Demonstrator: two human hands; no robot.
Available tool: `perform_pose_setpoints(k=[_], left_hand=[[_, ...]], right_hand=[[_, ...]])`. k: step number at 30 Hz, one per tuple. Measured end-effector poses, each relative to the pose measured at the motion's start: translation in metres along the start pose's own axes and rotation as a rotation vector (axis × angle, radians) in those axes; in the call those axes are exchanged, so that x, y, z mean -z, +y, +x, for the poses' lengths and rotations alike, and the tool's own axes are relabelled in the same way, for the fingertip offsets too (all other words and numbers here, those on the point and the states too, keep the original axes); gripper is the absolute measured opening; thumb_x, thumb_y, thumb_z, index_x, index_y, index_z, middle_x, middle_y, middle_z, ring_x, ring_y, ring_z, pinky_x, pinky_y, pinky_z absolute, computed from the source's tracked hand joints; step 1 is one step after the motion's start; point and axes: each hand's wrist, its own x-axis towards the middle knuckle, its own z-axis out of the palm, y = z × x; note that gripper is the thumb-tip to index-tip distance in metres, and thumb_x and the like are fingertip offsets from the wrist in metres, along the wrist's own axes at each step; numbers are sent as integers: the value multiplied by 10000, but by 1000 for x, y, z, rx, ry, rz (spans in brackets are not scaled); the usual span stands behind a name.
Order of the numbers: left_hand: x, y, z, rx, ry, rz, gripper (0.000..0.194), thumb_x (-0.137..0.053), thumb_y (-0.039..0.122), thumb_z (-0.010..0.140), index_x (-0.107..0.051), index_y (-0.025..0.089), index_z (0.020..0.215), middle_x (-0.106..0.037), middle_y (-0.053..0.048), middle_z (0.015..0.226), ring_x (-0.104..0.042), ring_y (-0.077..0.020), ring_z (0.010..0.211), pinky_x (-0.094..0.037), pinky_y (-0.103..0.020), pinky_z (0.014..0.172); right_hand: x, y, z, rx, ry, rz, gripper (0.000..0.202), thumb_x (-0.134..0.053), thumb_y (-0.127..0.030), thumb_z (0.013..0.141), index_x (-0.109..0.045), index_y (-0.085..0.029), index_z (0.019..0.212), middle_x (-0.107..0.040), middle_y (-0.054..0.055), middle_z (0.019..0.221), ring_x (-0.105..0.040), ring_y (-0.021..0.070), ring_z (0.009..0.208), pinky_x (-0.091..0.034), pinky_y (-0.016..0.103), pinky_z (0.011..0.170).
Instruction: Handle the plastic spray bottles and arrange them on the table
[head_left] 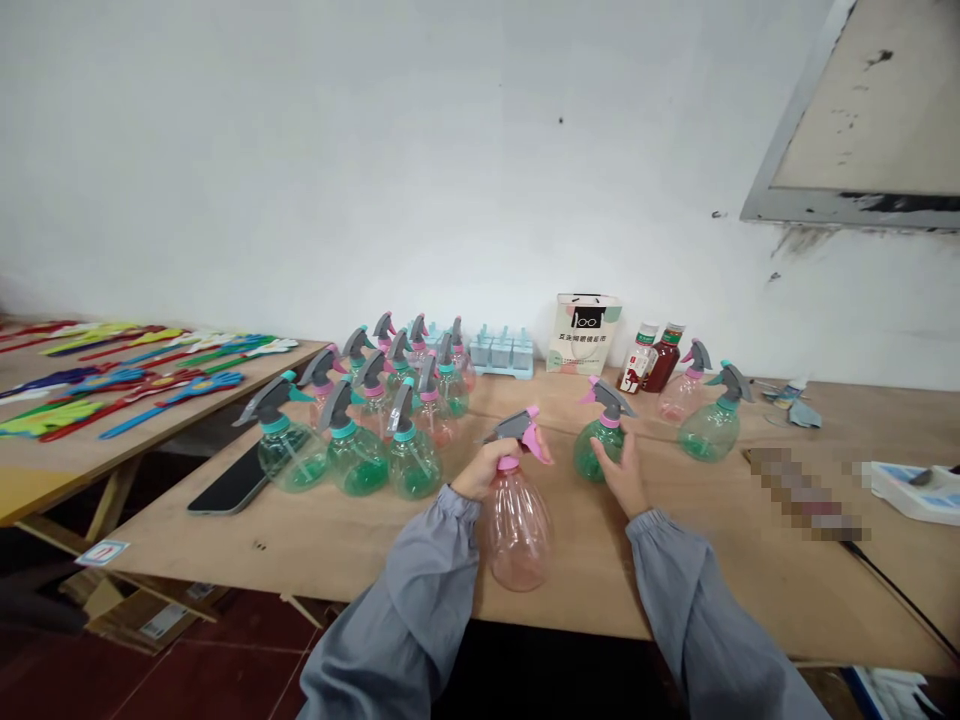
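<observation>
Left grip: we note the left hand (491, 465) closed round the neck and grey-and-pink trigger head of a clear pink, pear-shaped plastic spray bottle (519, 535).
Pink bottle axis: close to upright, head on top, pink trigger to our right (we cannot tell whether its base bears on the wood).
Right grip: we see the right hand (626, 475) spread in a wide curve on the right side of a clear green, rounded plastic spray bottle (589, 455) with a pink collar; how firmly it grips, we cannot tell.
Green bottle bearing: right of the pink bottle and farther from us, well apart from it; axis roughly upright, nozzle pointing left; right hand nearer.
Forearms: both reach forward in loose grey cloth sleeves (424, 585), the left slanting rightward, the right slanting leftward.
Left cluster: we log pink and green spray bottles (356, 465) standing close together, beside a flat black phone (229, 485).
Right pair: one clear pink spray bottle (679, 398) just beside a teal-collared green one (709, 435).
Support: brown wooden table (345, 550).
</observation>
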Motion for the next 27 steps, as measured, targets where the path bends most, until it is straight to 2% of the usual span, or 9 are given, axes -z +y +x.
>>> perform_pose_setpoints(k=[3,6,8,14,16,18,20,24,27], left_hand=[[-2,0,3,26,9,18,157,-548,237,524,-599,156,649,-633,-14,616,-364,-53,393,-201,-202,374],[-5,1,5,-32,-16,50,228,-566,231,528,-651,157,726,-681,-33,700,-494,-91,493,-305,-207,426],[-7,2,4,-80,-15,67,263,-575,231,539,-674,155,771,-690,-35,723,-518,-101,527,-362,-220,474],[-13,7,2,-55,58,98,138,-540,235,545,-617,154,626,-605,-2,588,-368,-56,411,-281,-202,399],[-14,8,2,-100,34,138,159,-552,243,552,-643,156,648,-625,-8,611,-407,-70,433,-339,-211,426],[-15,8,3,-187,27,184,180,-574,244,555,-668,166,687,-661,-18,671,-513,-106,522,-426,-227,507],[-15,8,3,-233,71,214,168,-572,249,572,-668,179,690,-670,-22,696,-575,-137,602,-470,-247,575],[-7,8,4,-225,223,332,132,-530,259,635,-637,188,667,-648,-17,682,-577,-141,631,-467,-247,572],[3,9,10,-329,269,545,176,-541,257,686,-669,198,790,-677,-11,771,-585,-146,702,-491,-256,639]], right_hand=[[1,-1,-1,-3,-12,4,692,-656,-631,783,-507,-186,1293,-614,165,1296,-578,303,1205,-427,527,1062],[2,-1,-2,-19,-18,0,699,-648,-642,784,-504,-188,1297,-614,165,1289,-580,307,1197,-427,536,1056],[2,-1,-2,-22,-8,0,710,-651,-652,772,-510,-186,1289,-616,167,1281,-582,310,1189,-433,536,1050],[3,-2,-3,-48,-11,-5,736,-653,-669,757,-514,-180,1289,-618,173,1273,-582,322,1184,-432,546,1049],[3,-2,-3,-45,-16,-4,727,-648,-666,764,-512,-185,1293,-614,169,1281,-576,321,1196,-424,547,1058],[4,-2,-3,-36,-13,-4,715,-644,-661,771,-511,-191,1293,-607,167,1294,-568,320,1210,-420,546,1064],[4,-2,-3,-34,-11,-3,716,-648,-662,768,-513,-193,1290,-611,167,1292,-569,320,1208,-424,544,1059],[4,-3,-3,-41,-9,7,736,-655,-673,752,-514,-183,1283,-621,170,1281,-580,317,1195,-433,531,1054],[3,-4,-3,-37,-4,17,738,-649,-675,753,-511,-173,1275,-617,178,1282,-582,315,1196,-429,526,1059]])
